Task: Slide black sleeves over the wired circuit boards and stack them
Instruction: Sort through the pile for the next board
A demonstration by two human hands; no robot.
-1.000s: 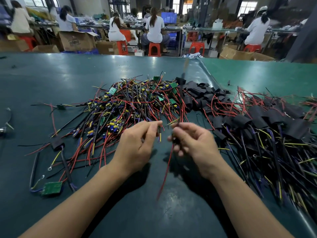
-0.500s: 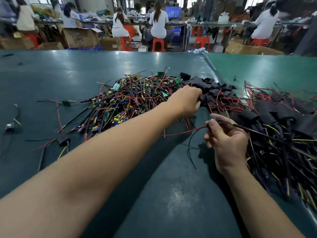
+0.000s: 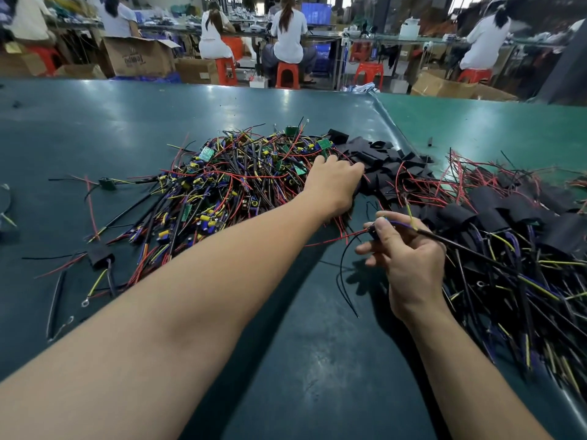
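Observation:
A tangled pile of wired green circuit boards (image 3: pixel 228 185) lies in the middle of the table. To its right sits a heap of loose black sleeves (image 3: pixel 381 160). Further right is a stack of sleeved boards with their wires (image 3: pixel 514 230). My left hand (image 3: pixel 333 182) reaches across to the edge of the loose sleeves, fingers curled down onto them; what it holds is hidden. My right hand (image 3: pixel 403 255) pinches a wired board's bundle of wires (image 3: pixel 451 242) above the table, with red and black leads trailing off to the left.
One sleeved board with wires (image 3: pixel 100 257) lies apart at the left, and a small green board (image 3: pixel 108 184) lies behind it. The dark green table (image 3: pixel 305 360) meets a lighter green one (image 3: pixel 495 128) at the right. People sit at benches beyond.
My left hand moved from beside the right hand out to the loose black sleeves. My right hand shifted right and now holds the wires out toward the sleeved stack.

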